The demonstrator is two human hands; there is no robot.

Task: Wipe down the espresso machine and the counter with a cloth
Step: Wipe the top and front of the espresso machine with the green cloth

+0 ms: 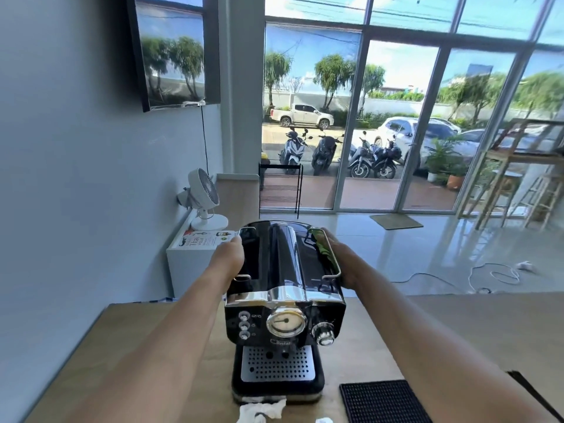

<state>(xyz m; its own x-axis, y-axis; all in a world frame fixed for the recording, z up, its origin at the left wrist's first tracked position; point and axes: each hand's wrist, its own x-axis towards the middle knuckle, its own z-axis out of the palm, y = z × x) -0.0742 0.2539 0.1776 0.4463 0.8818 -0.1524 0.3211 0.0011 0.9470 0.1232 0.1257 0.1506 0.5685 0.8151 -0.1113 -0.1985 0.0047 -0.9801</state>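
A black and chrome espresso machine [283, 270] stands on the wooden counter [146, 337] with its gauge and knobs facing me. My left hand [227, 257] presses against its left side near the top rail. On the opposite side, my right hand [346, 262] clasps the right side. A green cloth [322, 244] is bunched on the machine's top by the right rail, next to my right hand; the fingers there are hidden. A crumpled white cloth [262, 412] lies on the counter in front of the drip tray.
A black rubber mat [381, 401] lies on the counter to the right of the machine. Beyond the counter's far edge stands a white cabinet [183, 267] with a small fan [203, 193]. A white cable [494, 276] trails on the tiled floor.
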